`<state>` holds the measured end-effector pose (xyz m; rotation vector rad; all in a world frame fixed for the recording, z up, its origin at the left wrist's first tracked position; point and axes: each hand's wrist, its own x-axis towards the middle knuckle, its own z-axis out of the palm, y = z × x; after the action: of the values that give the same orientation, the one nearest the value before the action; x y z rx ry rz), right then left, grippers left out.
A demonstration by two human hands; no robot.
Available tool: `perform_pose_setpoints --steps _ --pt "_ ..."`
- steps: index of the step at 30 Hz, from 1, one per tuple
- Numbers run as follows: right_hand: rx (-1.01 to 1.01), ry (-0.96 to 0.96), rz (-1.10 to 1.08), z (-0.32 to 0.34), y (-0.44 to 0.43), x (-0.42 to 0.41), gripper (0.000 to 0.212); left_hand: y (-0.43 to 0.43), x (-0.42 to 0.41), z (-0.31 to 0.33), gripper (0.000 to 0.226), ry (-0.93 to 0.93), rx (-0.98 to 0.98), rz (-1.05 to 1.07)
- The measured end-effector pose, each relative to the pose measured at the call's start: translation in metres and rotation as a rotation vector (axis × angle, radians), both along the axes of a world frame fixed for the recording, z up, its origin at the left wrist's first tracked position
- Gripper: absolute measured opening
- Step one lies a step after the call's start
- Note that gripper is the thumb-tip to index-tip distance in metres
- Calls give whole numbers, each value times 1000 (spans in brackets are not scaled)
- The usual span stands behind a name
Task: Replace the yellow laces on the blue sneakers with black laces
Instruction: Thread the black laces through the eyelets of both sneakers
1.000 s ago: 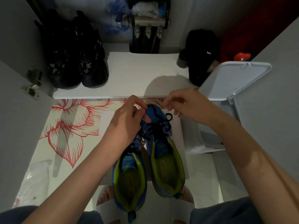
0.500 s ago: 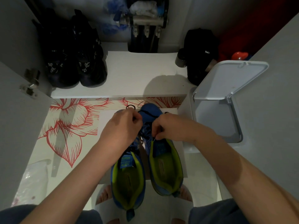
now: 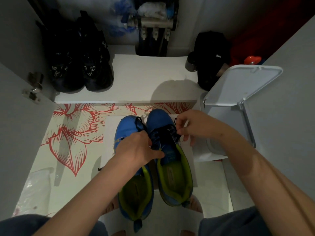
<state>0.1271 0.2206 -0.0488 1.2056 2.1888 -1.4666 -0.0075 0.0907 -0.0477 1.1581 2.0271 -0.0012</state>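
Observation:
Two blue sneakers with lime-green lining stand side by side on the floor, toes pointing away from me: the left sneaker (image 3: 127, 128) and the right sneaker (image 3: 172, 169). Black laces (image 3: 167, 133) run across the right sneaker's eyelets, and a black loop (image 3: 139, 124) lies on the left toe. My left hand (image 3: 136, 150) lies over the left sneaker's tongue and pinches a lace at the right sneaker's inner edge. My right hand (image 3: 196, 126) pinches a black lace end at the outer eyelets. No yellow lace is visible.
A white bin (image 3: 238, 106) with its lid raised stands right of the sneakers. A white shelf (image 3: 144, 79) behind holds black shoes (image 3: 81, 65) and a black bag (image 3: 211, 57). The floor mat with red flowers (image 3: 71, 133) spreads left; a plastic bag (image 3: 34, 188) lies lower left.
My right hand has moved out to the right, drawing the black lace away from the shoe. My left hand has slid down towards me onto the sneakers' tongues.

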Motion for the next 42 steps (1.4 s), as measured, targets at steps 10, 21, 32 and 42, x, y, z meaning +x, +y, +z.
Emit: perform_pose_setpoints --steps 10,21,32,42 --pt "321 17 421 -15 -23 -21 22 3 -3 -6 37 -16 -4 -12" --pt "436 -6 116 2 18 11 4 2 -6 -12 37 -75 -19 -21" --pt "520 -29 533 -12 -25 -21 17 4 -5 -8 45 -40 -37 -9" --pt "482 -63 211 15 19 17 9 2 -5 -6 40 -55 -18 4"
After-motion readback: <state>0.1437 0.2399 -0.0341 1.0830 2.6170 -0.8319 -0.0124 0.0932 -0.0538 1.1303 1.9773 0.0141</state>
